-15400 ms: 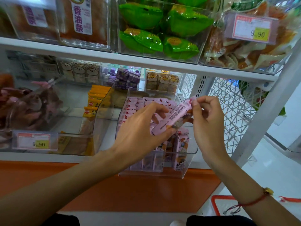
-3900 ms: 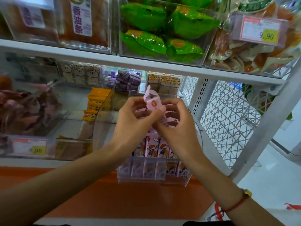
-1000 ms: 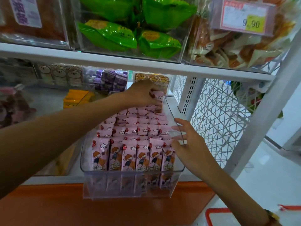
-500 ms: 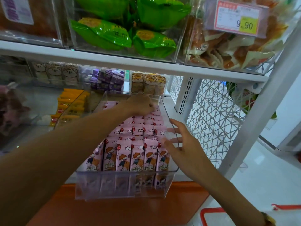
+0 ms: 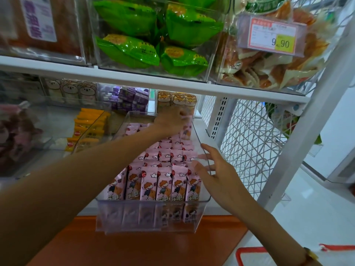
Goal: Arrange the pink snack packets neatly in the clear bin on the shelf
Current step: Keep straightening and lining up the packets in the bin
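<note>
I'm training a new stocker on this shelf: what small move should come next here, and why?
Probably the left hand should press the packet it holds down level at the back right of the clear bin. That packet stands above the rows of pink snack packets, which otherwise sit upright and even. The right hand, fingers spread at the bin's right wall, can steady it.

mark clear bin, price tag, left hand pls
clear bin (image 5: 148, 217), head view, front wall.
price tag (image 5: 272, 36), head view, middle of label.
left hand (image 5: 171, 120), head view, back of hand.

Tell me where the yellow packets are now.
In the head view, the yellow packets sit left of the clear bin of pink snack packets, on the same shelf.
</note>
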The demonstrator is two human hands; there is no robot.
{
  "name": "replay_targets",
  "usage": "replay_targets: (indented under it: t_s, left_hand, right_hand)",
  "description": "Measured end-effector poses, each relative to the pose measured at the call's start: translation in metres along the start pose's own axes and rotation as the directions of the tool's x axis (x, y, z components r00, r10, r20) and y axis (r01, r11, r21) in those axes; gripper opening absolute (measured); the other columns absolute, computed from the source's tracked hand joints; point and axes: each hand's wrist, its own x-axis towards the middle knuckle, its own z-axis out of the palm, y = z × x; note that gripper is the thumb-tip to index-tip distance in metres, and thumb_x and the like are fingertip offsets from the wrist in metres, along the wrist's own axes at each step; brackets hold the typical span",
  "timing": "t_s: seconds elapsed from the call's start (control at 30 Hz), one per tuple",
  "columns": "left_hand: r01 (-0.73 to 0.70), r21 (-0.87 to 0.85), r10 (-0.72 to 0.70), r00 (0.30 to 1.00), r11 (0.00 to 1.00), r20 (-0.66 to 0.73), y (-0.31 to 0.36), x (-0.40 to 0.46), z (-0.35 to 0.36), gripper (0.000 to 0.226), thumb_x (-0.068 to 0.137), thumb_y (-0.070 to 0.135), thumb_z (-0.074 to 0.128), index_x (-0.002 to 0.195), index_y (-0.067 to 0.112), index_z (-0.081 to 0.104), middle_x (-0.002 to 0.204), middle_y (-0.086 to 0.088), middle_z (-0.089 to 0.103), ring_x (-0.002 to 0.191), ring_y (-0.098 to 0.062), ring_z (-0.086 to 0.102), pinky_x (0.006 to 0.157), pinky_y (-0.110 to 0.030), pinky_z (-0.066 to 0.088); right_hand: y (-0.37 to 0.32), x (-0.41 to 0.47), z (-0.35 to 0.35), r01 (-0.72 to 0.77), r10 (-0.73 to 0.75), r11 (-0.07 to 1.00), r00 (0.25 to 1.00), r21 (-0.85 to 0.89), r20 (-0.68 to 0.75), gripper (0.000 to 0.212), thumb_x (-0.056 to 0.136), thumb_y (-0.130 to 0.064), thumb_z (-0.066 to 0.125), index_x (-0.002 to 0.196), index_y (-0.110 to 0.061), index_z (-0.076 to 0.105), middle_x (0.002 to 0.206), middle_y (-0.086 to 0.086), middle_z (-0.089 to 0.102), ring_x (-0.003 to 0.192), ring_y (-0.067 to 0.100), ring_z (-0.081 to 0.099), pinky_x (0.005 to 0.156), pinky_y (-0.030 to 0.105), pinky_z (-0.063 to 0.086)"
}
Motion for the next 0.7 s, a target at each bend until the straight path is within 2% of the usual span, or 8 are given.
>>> replay_targets:
  t_s: [0.07, 0.17, 0.3, 0.37, 0.43, 0.5, 0.6, 0.7]
  left_hand:
    - [0.075, -0.236, -0.115, 0.981, 0.969, -0.159, 0.01, -0.011, -0.007, 0.02, 0.098, 0.016, 0.05, 0.082, 0.011, 0.061, 0.087, -0.005, 0.068, 0.074, -0.011, 0.062, 0.063, -0.011, 0.05]
    - [0.095, -0.52, -0.292, 0.904, 0.849, -0.311, 0.016, -0.04, -0.023, 0.019, 0.099, 0.023, 0.05, 0.104, 0.008, 0.06, 0.099, -0.004, 0.067, 0.081, -0.005, 0.065, 0.074, -0.023, 0.056]
    - [0.049, -0.612, -0.349, 0.855, 0.789, -0.382, 0.019, -0.097, -0.051, 0.023, 0.098, 0.032, 0.049, 0.109, 0.014, 0.059, 0.099, 0.001, 0.066, 0.09, -0.012, 0.064, 0.076, -0.023, 0.053]
    - [0.021, -0.637, -0.33, 0.868, 0.771, -0.371, 0.021, -0.123, -0.061, 0.014, 0.097, 0.032, 0.05, 0.1, 0.022, 0.059, 0.094, 0.004, 0.067, 0.088, -0.011, 0.065, 0.075, -0.021, 0.055]
    - [-0.002, -0.67, -0.309, 0.887, 0.742, -0.344, 0.024, -0.146, -0.07, 0.01, 0.095, 0.032, 0.052, 0.095, 0.025, 0.059, 0.087, 0.004, 0.069, 0.082, -0.005, 0.067, 0.068, -0.016, 0.055]
    - [-0.026, -0.703, -0.299, 0.894, 0.711, -0.335, 0.027, -0.162, -0.074, 0.012, 0.093, 0.031, 0.054, 0.096, 0.022, 0.061, 0.087, 0.006, 0.07, 0.079, -0.004, 0.068, 0.065, -0.013, 0.053]
    - [-0.045, -0.74, -0.312, 0.888, 0.671, -0.337, 0.026, -0.176, -0.075, 0.013, 0.09, 0.031, 0.056, 0.097, 0.022, 0.064, 0.088, 0.008, 0.071, 0.082, -0.005, 0.07, 0.067, -0.013, 0.053]
    - [-0.05, -0.76, -0.302, 0.899, 0.648, -0.318, 0.021, -0.182, -0.075, 0.018, 0.09, 0.03, 0.055, 0.108, 0.028, 0.06, 0.101, 0.015, 0.068, 0.095, 0.0, 0.067, 0.073, -0.013, 0.053]
  right_hand:
    - [-0.003, 0.001, -0.002, -0.011, 0.011, 1.0, 1.0, -0.005, -0.021, 0.047, 0.091, -0.047, 0.048, 0.136, -0.037, 0.039, 0.104, -0.03, 0.053, 0.084, -0.013, 0.057, 0.07, 0.024, 0.05]
    - [-0.008, 0.003, -0.008, 0.033, -0.052, 0.992, 0.986, -0.122, -0.159, 0.033, 0.092, -0.038, 0.052, 0.123, -0.026, 0.056, 0.099, -0.015, 0.06, 0.078, -0.006, 0.056, 0.062, 0.013, 0.041]
    - [-0.028, 0.0, -0.009, 0.173, -0.213, 0.974, 0.923, -0.148, -0.319, 0.013, 0.09, -0.024, 0.061, 0.099, -0.019, 0.069, 0.082, -0.008, 0.061, 0.067, 0.004, 0.054, 0.058, 0.014, 0.041]
    - [-0.042, -0.003, -0.003, 0.23, -0.227, 0.973, 0.937, -0.021, -0.264, 0.019, 0.089, -0.027, 0.061, 0.105, -0.019, 0.067, 0.085, -0.008, 0.061, 0.071, 0.004, 0.055, 0.062, 0.014, 0.044]
    - [-0.054, -0.007, 0.009, 0.233, -0.225, 0.969, 0.969, 0.082, -0.105, 0.044, 0.086, -0.045, 0.056, 0.125, -0.026, 0.054, 0.11, -0.01, 0.06, 0.093, -0.002, 0.055, 0.078, 0.013, 0.044]
    - [-0.061, -0.011, 0.022, 0.2, -0.209, 0.972, 0.976, 0.123, 0.064, 0.063, 0.082, -0.062, 0.046, 0.14, -0.038, 0.035, 0.135, -0.015, 0.046, 0.118, 0.0, 0.045, 0.093, 0.02, 0.036]
    - [-0.068, -0.013, 0.04, 0.197, -0.234, 0.962, 0.953, 0.191, 0.194, 0.053, 0.087, -0.057, 0.045, 0.138, -0.044, 0.034, 0.132, -0.019, 0.047, 0.117, -0.002, 0.047, 0.093, 0.018, 0.043]
    - [-0.075, -0.009, 0.048, 0.137, -0.201, 0.934, 0.965, 0.329, 0.169, 0.029, 0.091, -0.046, 0.049, 0.12, -0.048, 0.042, 0.113, -0.025, 0.056, 0.098, -0.013, 0.056, 0.077, 0.006, 0.046]
